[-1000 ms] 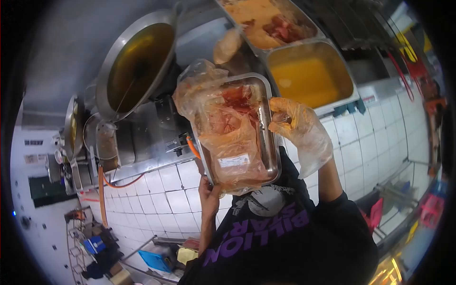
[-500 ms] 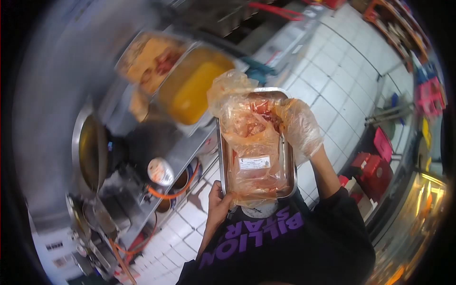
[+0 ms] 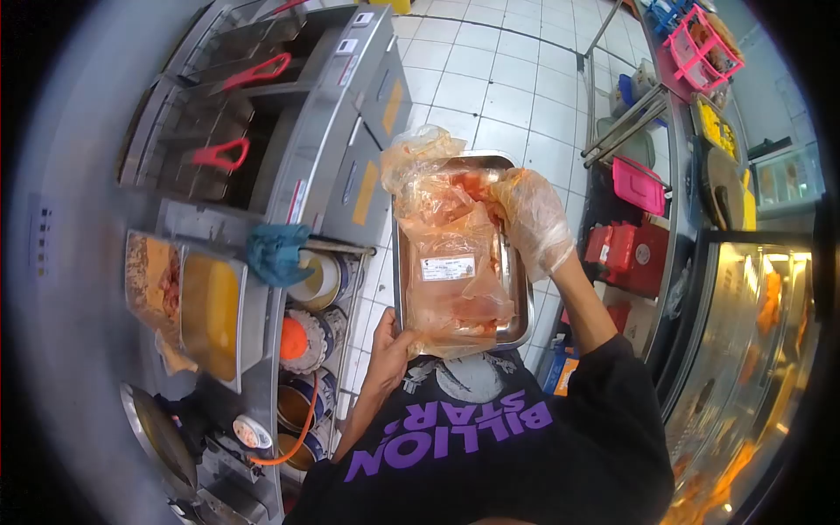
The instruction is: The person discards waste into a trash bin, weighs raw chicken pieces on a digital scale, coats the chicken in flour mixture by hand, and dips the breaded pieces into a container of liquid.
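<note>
A metal tray (image 3: 521, 306) is held in front of my black shirt, with a clear plastic bag (image 3: 451, 302) of reddish raw meat lying in it. The bag bears a white label (image 3: 447, 268), and its crumpled end hangs over the tray's top left. My bare left hand (image 3: 386, 354) is closed on the tray's lower left corner, its thumb near the bag. A stained clear plastic glove covers my right hand (image 3: 534, 220). Its fingers curl over the right side of the tray, against the bag and the meat; what they grip is hidden.
At left are fryers with red handles (image 3: 220, 155), a pan of yellow liquid (image 3: 210, 315), a wok (image 3: 157, 433) and a blue cloth (image 3: 278, 254). White floor tiles (image 3: 455, 87) lie ahead. On the right stand red boxes (image 3: 630, 258), a pink basket (image 3: 703, 48) and a lit glass cabinet (image 3: 744, 350).
The view has swung right, from the woks toward the fryers and the lit cabinet. The tray has stayed in front of me. My right hand has moved from beside the tray onto its right side.
</note>
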